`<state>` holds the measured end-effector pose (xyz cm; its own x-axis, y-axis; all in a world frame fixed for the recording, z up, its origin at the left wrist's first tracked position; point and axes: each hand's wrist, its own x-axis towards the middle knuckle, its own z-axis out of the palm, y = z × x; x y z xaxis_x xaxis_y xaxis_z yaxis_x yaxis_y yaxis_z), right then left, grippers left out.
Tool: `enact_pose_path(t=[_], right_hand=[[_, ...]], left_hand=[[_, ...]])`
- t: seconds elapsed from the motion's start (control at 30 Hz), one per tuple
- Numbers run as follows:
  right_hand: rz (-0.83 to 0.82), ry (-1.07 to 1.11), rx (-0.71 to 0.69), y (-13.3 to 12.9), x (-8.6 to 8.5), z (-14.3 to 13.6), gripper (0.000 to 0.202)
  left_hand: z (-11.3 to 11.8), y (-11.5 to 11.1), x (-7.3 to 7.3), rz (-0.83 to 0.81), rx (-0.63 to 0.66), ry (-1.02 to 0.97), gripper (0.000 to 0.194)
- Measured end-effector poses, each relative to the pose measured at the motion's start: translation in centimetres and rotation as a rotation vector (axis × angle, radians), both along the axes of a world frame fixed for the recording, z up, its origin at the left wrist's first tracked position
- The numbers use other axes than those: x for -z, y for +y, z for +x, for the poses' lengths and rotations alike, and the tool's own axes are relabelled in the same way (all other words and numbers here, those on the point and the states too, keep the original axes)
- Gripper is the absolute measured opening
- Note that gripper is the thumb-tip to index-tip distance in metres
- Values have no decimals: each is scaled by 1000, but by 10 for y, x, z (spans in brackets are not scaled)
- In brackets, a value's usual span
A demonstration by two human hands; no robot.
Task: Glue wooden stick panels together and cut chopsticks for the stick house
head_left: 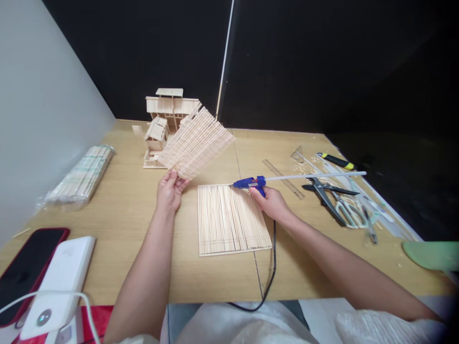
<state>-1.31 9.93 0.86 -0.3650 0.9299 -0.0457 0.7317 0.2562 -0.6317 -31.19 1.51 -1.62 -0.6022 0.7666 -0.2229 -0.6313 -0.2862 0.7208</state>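
My left hand (170,192) grips the lower corner of a panel of thin wooden sticks (201,141), held up tilted above the table. In my right hand (268,202) is a blue hot glue gun (250,183), with a long white glue stick (315,175) jutting from its back to the right. The gun's nozzle is at the far edge of a second stick panel (229,220), which lies flat on the table below. Whether the tip touches that panel I cannot tell. Behind the raised panel stands a small wooden model house (156,136), partly hidden.
Wrapped stick bundles (84,174) lie at the left, a phone (32,267) and white power bank (60,274) nearer. To the right are a ruler (283,179), black cutters (327,203), white-handled scissors (351,214), a utility knife (337,161) and scraps. The gun's black cord (274,263) hangs over the front edge.
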Motion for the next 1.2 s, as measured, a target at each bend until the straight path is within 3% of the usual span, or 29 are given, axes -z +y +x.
enact_pose_path(t=[0.3,0.43,0.93,1.2], right_hand=[[-96,179,-137,-1,0,-3,44],[-155,172,-118,0,-3,-11,46],[-65,-25,-58,1,-8,-13,45],[-59,75,-63,-1,-5,-7,48]], left_hand=[[0,1,0,-3,2,3,15],[0,1,0,10,-5,-7,16],[-1,0,1,-15,6,13,16],[-1,1,1,-17,-9,12,13]])
